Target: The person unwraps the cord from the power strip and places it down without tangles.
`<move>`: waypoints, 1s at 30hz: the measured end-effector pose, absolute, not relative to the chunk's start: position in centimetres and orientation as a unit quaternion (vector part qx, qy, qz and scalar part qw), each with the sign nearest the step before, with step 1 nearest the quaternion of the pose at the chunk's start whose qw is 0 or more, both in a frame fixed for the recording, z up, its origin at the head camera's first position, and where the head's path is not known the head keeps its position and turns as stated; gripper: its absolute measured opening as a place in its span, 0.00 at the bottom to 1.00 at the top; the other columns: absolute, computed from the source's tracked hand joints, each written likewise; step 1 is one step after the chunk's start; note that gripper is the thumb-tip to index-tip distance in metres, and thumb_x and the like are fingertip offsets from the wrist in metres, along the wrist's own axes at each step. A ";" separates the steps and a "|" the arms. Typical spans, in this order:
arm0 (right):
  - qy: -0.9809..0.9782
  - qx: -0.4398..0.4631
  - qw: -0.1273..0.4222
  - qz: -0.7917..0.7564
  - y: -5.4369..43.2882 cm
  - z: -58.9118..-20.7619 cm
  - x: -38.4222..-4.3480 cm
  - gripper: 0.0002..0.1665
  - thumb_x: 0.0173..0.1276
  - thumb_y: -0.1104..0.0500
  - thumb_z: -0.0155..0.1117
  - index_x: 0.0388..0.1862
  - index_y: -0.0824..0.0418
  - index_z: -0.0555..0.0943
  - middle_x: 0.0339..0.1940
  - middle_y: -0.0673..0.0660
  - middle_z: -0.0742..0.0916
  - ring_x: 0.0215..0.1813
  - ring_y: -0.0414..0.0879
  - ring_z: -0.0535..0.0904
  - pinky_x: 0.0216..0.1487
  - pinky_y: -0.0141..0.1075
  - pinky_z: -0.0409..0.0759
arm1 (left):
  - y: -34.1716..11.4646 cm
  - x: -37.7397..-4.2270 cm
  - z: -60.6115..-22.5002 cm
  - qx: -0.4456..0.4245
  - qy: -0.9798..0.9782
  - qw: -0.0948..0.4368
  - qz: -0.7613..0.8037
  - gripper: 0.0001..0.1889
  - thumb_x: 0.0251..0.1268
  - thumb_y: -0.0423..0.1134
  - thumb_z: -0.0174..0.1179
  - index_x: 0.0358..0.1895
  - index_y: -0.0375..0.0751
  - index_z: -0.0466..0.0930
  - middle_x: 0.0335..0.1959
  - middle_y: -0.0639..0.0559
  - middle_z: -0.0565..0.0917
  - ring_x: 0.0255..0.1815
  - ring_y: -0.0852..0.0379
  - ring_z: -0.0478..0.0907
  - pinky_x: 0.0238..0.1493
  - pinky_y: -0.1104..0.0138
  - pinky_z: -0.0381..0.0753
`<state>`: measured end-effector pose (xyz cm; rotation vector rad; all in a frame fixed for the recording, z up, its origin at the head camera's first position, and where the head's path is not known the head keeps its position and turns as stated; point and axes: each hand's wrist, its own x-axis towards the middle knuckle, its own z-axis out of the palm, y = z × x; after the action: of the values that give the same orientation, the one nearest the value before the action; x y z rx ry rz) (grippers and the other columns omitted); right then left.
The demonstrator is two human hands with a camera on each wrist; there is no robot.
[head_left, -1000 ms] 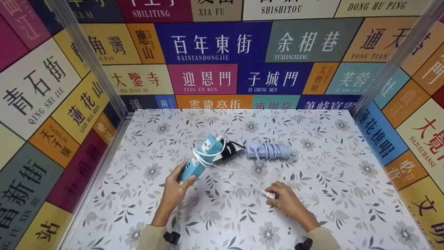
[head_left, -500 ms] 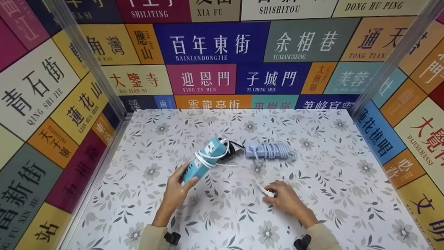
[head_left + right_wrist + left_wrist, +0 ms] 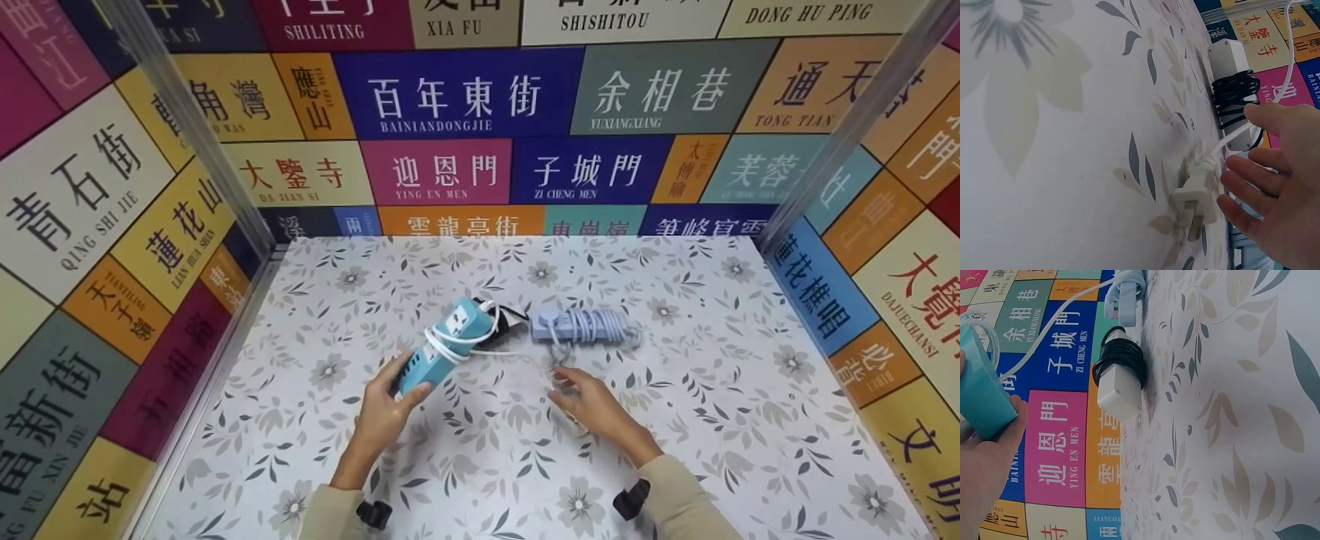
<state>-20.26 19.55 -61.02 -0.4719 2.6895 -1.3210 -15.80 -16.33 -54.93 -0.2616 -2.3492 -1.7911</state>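
My left hand (image 3: 382,412) grips the near end of a turquoise power strip (image 3: 420,373), tilted above the table, its white cord (image 3: 442,346) wound round the middle. My right hand (image 3: 596,409) has thumb and fingers apart. In the right wrist view, the loose cord passes by the thumb and fingers, and its white two-pin plug (image 3: 1193,194) is beside the fingertips, not gripped. Whether the plug touches the table is unclear. Behind the turquoise strip lies a white power strip (image 3: 1120,391) wrapped in black cord, partly hidden in the head view.
To the right of the white strip lies a lavender power strip (image 3: 581,326) with its cord wound round it. A flower-patterned cover (image 3: 337,300) spreads over the table. Colourful sign-printed panels (image 3: 457,90) stand at the back and both sides.
My right hand has let go of the plug and moved slightly up and left, its fingers now spread. The turquoise power strip has shifted a little right and nearer in my left hand.
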 end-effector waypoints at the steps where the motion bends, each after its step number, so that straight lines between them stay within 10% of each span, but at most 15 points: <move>1: 0.882 -0.161 0.058 -0.440 19.3 -61.1 -20.5 0.33 0.74 0.53 0.64 0.71 0.69 0.71 0.60 0.67 0.83 0.59 0.63 0.81 0.63 0.58 0.82 | -16.3 -15.8 -54.9 -0.088 -0.789 0.087 -0.602 0.34 0.65 0.37 0.68 0.72 0.33 0.67 0.69 0.33 0.72 0.67 0.39 0.73 0.70 0.45 0.75; 9: 0.876 -0.092 0.088 -0.465 17.8 -61.6 -22.2 0.23 0.74 0.55 0.62 0.64 0.64 0.79 0.56 0.62 0.87 0.59 0.57 0.83 0.65 0.51 0.82 | -16.4 -15.8 -55.0 -0.093 -0.788 0.088 -0.602 0.33 0.64 0.38 0.68 0.71 0.34 0.68 0.67 0.36 0.74 0.65 0.41 0.75 0.69 0.48 0.77; 18: 0.862 -0.051 0.041 -0.503 17.2 -60.9 -23.2 0.11 0.71 0.57 0.67 0.42 0.63 0.89 0.30 0.57 0.91 0.31 0.43 0.85 0.30 0.25 0.81 | -16.5 -15.6 -54.9 -0.090 -0.784 0.079 -0.609 0.33 0.66 0.37 0.66 0.72 0.31 0.66 0.68 0.35 0.73 0.65 0.41 0.74 0.69 0.50 0.77; 30: 0.843 -0.011 -0.008 -0.538 16.6 -54.9 -24.6 0.12 0.70 0.56 0.68 0.40 0.65 0.90 0.27 0.56 0.91 0.23 0.38 0.82 0.25 0.27 0.83 | -16.4 -15.4 -55.1 -0.104 -0.788 0.084 -0.601 0.33 0.65 0.36 0.67 0.71 0.31 0.67 0.69 0.33 0.73 0.66 0.39 0.74 0.69 0.46 0.76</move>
<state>-24.59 16.63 -54.87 -0.0351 2.6608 -1.6993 -15.44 -16.40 -55.11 -0.3098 -2.3524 -1.7922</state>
